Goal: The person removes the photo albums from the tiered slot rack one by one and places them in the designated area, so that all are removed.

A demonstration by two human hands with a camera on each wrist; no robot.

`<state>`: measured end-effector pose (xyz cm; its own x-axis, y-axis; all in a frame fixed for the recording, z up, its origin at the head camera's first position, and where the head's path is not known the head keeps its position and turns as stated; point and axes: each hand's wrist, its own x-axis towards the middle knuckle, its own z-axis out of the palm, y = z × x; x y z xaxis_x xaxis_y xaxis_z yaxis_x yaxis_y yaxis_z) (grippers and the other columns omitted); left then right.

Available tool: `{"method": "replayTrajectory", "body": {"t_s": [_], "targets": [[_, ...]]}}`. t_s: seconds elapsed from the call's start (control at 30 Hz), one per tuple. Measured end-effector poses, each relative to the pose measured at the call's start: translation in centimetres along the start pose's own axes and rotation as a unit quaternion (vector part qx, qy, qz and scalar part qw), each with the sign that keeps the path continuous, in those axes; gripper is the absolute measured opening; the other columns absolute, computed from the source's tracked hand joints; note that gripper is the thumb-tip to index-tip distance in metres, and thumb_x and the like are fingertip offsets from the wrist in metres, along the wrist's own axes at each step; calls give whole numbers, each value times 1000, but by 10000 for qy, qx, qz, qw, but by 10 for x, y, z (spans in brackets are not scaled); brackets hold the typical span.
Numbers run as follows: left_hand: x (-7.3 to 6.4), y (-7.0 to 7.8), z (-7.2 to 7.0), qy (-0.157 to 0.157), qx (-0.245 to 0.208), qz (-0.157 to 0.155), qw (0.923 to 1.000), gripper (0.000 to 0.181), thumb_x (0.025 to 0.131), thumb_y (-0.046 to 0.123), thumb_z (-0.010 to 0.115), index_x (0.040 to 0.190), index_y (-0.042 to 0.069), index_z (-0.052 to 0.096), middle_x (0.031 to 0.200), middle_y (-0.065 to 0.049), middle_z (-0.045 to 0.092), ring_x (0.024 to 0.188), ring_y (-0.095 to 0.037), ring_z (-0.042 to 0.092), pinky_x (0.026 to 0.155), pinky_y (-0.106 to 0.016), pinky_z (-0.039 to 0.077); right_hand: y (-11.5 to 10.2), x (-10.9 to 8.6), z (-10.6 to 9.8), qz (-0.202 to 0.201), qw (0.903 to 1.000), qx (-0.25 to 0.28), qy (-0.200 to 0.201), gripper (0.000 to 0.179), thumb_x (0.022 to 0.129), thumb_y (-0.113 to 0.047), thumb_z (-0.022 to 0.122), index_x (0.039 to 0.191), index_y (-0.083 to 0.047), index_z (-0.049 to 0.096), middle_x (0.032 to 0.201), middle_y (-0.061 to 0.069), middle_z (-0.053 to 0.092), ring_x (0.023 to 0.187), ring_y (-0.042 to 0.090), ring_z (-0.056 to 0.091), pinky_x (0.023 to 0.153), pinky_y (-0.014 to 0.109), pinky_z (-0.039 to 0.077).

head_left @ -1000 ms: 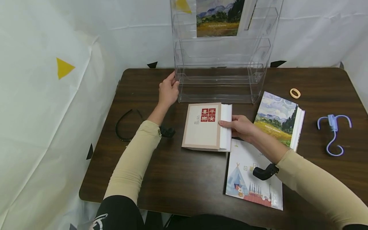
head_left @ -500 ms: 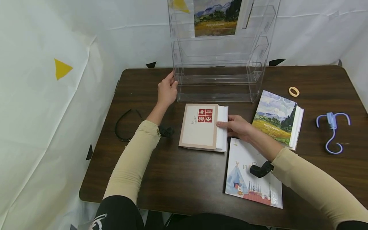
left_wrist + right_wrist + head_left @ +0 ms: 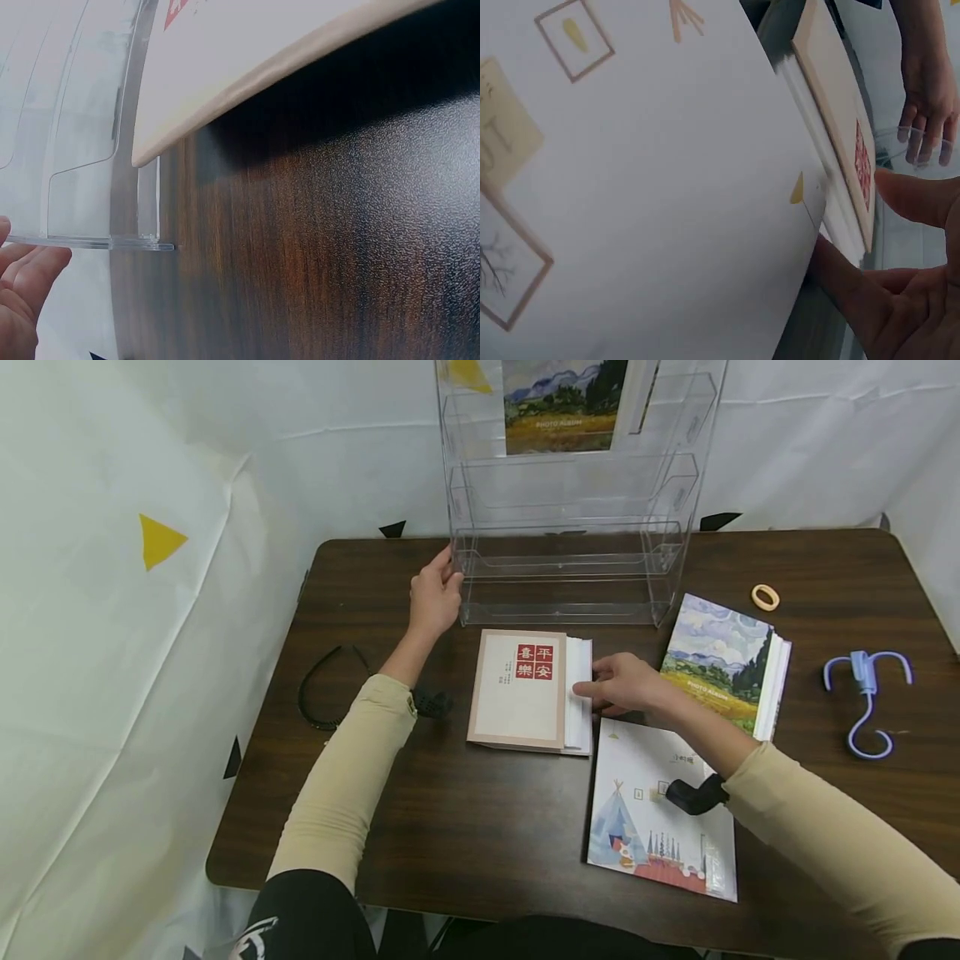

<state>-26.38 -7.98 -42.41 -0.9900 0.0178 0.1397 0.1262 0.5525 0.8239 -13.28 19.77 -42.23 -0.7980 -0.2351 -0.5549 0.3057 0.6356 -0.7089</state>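
Observation:
A beige photo album [image 3: 525, 693] with red square characters lies in front of the clear acrylic rack [image 3: 558, 612], its white inner sleeve poking out on the right. My right hand [image 3: 626, 683] is at that right edge, thumb over the white part in the head view. From the right wrist, the thumb [image 3: 919, 196] stands apart from the cover and the fingers lie low by the edge. With my left hand [image 3: 435, 597] I pinch the rack's left side panel, thumb on one face and fingers [image 3: 37, 274] on the other.
A white album with a tent picture [image 3: 652, 810] and a landscape album [image 3: 716, 664] lie on the right. Beyond them are a wooden ring [image 3: 765, 597] and a blue hook hanger [image 3: 865, 672]. A black cord [image 3: 306, 693] lies left. Another landscape album [image 3: 562, 410] stands in the rack.
The beige album has slid slightly left. My right thumb has come off its cover and the hand has drawn back to the right. My left hand stays on the rack.

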Motion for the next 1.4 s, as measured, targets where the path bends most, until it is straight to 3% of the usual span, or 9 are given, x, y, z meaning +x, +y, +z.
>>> {"method": "replayTrajectory", "body": {"t_s": [0.13, 0.37, 0.53, 0.63, 0.77, 0.87, 1.03, 1.13, 1.4], "targets": [[2, -1, 0, 51, 159, 69, 9998, 48, 100, 9, 55, 148, 13, 46, 126, -12, 65, 111, -19, 64, 97, -38, 45, -3, -5, -6, -193, 9990, -404, 1, 66, 97, -30, 63, 141, 15, 41, 126, 30, 59, 101, 31, 68, 74, 37, 57], [-1, -4, -2, 46, 208, -38, 9998, 50, 100, 8, 55, 149, 13, 45, 129, -11, 63, 113, -18, 63, 94, -36, 48, -2, -9, -16, -539, 9984, -157, -73, 53, 99, -24, 61, 134, 14, 49, 121, 28, 63, 104, 35, 67, 78, 41, 56], [-1, -8, -2, 4, 170, -41, 9998, 51, 100, 8, 55, 149, 15, 44, 130, -9, 62, 114, -18, 62, 96, -35, 47, -4, -18, -38, -1148, 9898, 14, 849, 43, 99, -23, 60, 129, 7, 57, 117, 27, 65, 100, 36, 68, 77, 40, 56], [-1, -8, -1, -5, 138, -33, 9999, 52, 100, 8, 56, 150, 16, 43, 131, -9, 62, 114, -17, 62, 97, -35, 46, -9, -25, -57, -1557, 9656, -10, 2081, 38, 98, -26, 62, 123, 3, 63, 108, 21, 69, 87, 21, 71, 70, 26, 56], [-1, -7, 1, -70, 28, -52, 10000, 54, 99, 7, 56, 150, 15, 42, 132, -12, 60, 115, -18, 62, 94, -34, 48, -13, -28, -84, -1806, 9039, 165, 3874, 35, 95, -29, 66, 116, -1, 67, 99, 9, 70, 74, -2, 64, 65, 13, 48], [-1, -8, 1, -144, -103, -108, 9998, 55, 99, 6, 56, 151, 15, 41, 134, -14, 59, 117, -18, 60, 91, -34, 50, -13, -24, -99, -1568, 8795, 189, 4488, 42, 94, -35, 65, 123, -5, 64, 108, 6, 68, 86, 0, 64, 71, 14, 45], [-4, -8, 0, -150, -209, -217, 9994, 56, 99, 4, 56, 151, 17, 41, 137, -12, 57, 122, -18, 57, 92, -31, 49, -9, -9, -112, -1174, 9091, -29, 3998, 62, 97, -45, 55, 146, -8, 44, 138, 14, 54, 124, 26, 55, 95, 36, 46], [-4, -9, 1, -135, -197, -96, 9997, 56, 99, 3, 56, 151, 15, 41, 137, -13, 57, 122, -19, 57, 95, -31, 48, -7, 0, -114, -1231, 9261, -128, 3564, 70, 100, -46, 48, 153, -4, 29, 148, 20, 42, 133, 34, 45, 102, 50, 40], [0, -9, 3, -92, -167, -11, 9998, 57, 97, 1, 57, 150, 14, 42, 135, -14, 58, 121, -18, 58, 97, -30, 46, -10, 13, -120, -1188, 9363, -420, 3277, 72, 101, -45, 48, 154, -1, 26, 149, 26, 38, 131, 40, 45, 99, 54, 41]]}}
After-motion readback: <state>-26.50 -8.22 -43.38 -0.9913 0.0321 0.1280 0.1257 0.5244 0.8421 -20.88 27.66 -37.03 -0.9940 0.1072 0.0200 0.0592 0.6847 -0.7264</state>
